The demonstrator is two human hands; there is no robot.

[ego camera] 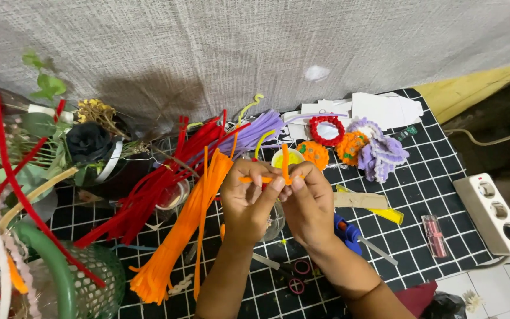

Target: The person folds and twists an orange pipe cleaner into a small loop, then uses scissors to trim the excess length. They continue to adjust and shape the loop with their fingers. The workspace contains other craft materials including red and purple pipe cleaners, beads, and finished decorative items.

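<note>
An orange pipe cleaner was held between both hands above the middle of the black gridded desk. The fingers of the left hand were closed on the horizontal end of the pipe cleaner, which projected to the left of the thumb. The fingers of the right hand were pinched on its upright part, just beside the left hand; the two hands were touching at the fingertips.

All other items are located relative to the held pipe cleaner. A bundle of orange pipe cleaners was laid to the lower left of it, with red pipe cleaners further left and purple pipe cleaners above and to the left. A yellow round piece was seen directly behind it. Two orange pompom pieces, a red ring and a purple knitted flower were set above and to the right. A blue-handled tool was placed below right, near the right wrist. Small scissors were laid below, between the forearms. A white power strip was positioned far to the right, and a green mesh basket far to the lower left.
</note>
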